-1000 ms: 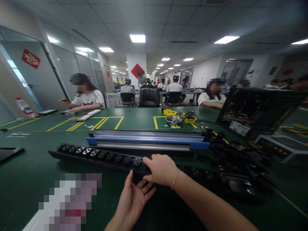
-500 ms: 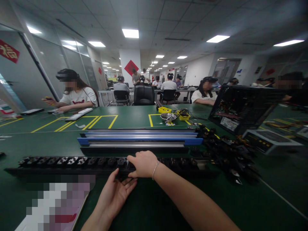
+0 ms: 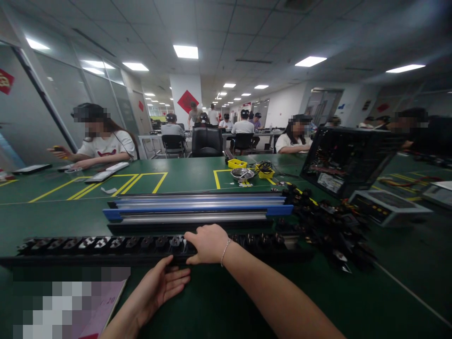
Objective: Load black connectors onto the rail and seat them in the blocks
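A long black rail [image 3: 148, 259] lies crosswise on the green table, with a row of small black modules [image 3: 132, 242] along its channel. Some of them show pale or metallic tops. My right hand [image 3: 208, 242] reaches over the rail's middle, thumb and fingers closed across it; the modules beneath are hidden. Just in front of the rail, my left hand [image 3: 165, 282] is turned palm up, fingers stretched out and holding nothing. Its thumb tip is at the rail's near edge; whether it touches I cannot tell.
Behind are several silver, blue and black rails [image 3: 197, 209]. To the right are a pile of black parts [image 3: 339, 230], an open computer case [image 3: 346, 160] and a grey metal box [image 3: 388, 207]. A metal bowl [image 3: 242, 174] and yellow bins [image 3: 236, 163] stand beyond. Front left is a booklet [image 3: 109, 301].
My left hand has moved slightly left and down, its palm turning more sideways. My right hand stays on the rail. The whole view has shifted a little.
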A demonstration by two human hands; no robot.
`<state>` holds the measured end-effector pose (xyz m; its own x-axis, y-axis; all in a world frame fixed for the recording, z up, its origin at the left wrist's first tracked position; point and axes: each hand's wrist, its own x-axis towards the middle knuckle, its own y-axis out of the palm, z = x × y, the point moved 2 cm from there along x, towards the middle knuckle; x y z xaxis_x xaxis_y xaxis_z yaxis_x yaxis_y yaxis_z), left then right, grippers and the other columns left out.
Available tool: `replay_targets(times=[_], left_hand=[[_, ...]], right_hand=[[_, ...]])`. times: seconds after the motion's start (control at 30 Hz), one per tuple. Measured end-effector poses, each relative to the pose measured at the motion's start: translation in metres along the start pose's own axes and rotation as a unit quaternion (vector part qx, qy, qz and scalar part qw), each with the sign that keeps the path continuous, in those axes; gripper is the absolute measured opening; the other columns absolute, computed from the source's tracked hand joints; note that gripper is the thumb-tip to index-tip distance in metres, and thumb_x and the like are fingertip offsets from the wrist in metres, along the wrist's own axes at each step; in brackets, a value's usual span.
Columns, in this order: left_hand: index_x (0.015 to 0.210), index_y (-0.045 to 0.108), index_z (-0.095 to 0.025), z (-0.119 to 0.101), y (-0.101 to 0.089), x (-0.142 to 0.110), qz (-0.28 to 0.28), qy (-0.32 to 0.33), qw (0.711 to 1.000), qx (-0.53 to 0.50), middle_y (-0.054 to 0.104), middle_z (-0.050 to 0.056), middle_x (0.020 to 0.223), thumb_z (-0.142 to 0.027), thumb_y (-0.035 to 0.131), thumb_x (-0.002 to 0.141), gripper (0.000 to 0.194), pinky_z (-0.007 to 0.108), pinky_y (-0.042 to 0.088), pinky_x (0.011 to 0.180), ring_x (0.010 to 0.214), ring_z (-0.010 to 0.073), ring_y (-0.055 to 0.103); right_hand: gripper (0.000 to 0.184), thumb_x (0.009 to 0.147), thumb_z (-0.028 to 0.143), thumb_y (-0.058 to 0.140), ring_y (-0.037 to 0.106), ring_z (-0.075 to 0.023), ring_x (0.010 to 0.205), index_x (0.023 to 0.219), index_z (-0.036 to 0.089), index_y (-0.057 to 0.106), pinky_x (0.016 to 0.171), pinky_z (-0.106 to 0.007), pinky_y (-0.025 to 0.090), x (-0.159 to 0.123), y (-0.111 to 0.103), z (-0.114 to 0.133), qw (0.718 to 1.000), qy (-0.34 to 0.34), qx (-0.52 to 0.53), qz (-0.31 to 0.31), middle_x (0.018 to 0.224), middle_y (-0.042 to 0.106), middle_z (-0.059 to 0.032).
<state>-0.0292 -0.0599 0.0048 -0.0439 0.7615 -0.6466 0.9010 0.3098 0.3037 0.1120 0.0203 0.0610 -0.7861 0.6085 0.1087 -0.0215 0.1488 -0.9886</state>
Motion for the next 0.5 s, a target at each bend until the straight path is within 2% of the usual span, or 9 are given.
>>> replay_targets(times=[0.2, 0.33, 0.37, 0.47, 0.5], left_hand=[[0.089, 0.050, -0.012, 0.003, 0.002, 0.000, -0.004, 0.009, 1.000, 0.004, 0.069, 0.022, 0.089, -0.032, 0.065, 0.073, 0.031, 0.029, 0.055, 0.063, 0.079, 0.0256, 0.068], [0.081, 0.053, -0.013, 0.005, 0.010, -0.008, -0.011, 0.044, 0.994, 0.095, 0.070, 0.016, 0.075, -0.038, 0.064, 0.073, 0.029, 0.026, 0.051, 0.056, 0.065, 0.0210, 0.067], [0.078, 0.054, -0.013, 0.005, 0.013, -0.011, 0.000, 0.071, 0.990, 0.125, 0.070, 0.013, 0.069, -0.039, 0.063, 0.073, 0.028, 0.025, 0.049, 0.053, 0.059, 0.0191, 0.066], [0.067, 0.057, -0.015, -0.001, 0.020, -0.022, 0.039, 0.205, 0.961, 0.183, 0.062, 0.003, 0.051, -0.033, 0.067, 0.070, 0.020, 0.021, 0.043, 0.050, 0.049, 0.0139, 0.057], [0.068, 0.059, -0.016, -0.005, 0.020, -0.025, 0.026, 0.259, 0.947, 0.187, 0.061, 0.000, 0.051, -0.030, 0.068, 0.069, 0.017, 0.021, 0.043, 0.053, 0.050, 0.0129, 0.056]], right_hand=[[0.059, 0.067, 0.069, 0.051, 0.063, -0.0237, 0.079, 0.108, 0.026, 0.052, 0.063, -0.033, 0.047, -0.006, 0.005, -0.007, 1.000, 0.001, 0.000, 0.006, 0.090, 0.064, -0.0071], [0.059, 0.067, 0.069, 0.051, 0.062, -0.0244, 0.079, 0.109, 0.027, 0.052, 0.063, -0.034, 0.046, -0.009, 0.006, -0.012, 1.000, -0.001, 0.000, 0.010, 0.090, 0.064, -0.0070], [0.059, 0.068, 0.068, 0.052, 0.061, -0.0244, 0.080, 0.109, 0.027, 0.052, 0.065, -0.034, 0.046, -0.011, 0.006, -0.013, 1.000, 0.000, 0.001, 0.010, 0.091, 0.064, -0.0070], [0.059, 0.070, 0.063, 0.056, 0.059, -0.0241, 0.089, 0.117, 0.028, 0.050, 0.077, -0.037, 0.044, -0.025, 0.000, -0.016, 1.000, 0.000, 0.015, -0.021, 0.097, 0.063, -0.0067], [0.060, 0.071, 0.061, 0.056, 0.057, -0.0237, 0.095, 0.121, 0.029, 0.048, 0.083, -0.039, 0.041, -0.034, -0.003, -0.019, 0.999, 0.000, 0.024, -0.044, 0.102, 0.062, -0.0064]])
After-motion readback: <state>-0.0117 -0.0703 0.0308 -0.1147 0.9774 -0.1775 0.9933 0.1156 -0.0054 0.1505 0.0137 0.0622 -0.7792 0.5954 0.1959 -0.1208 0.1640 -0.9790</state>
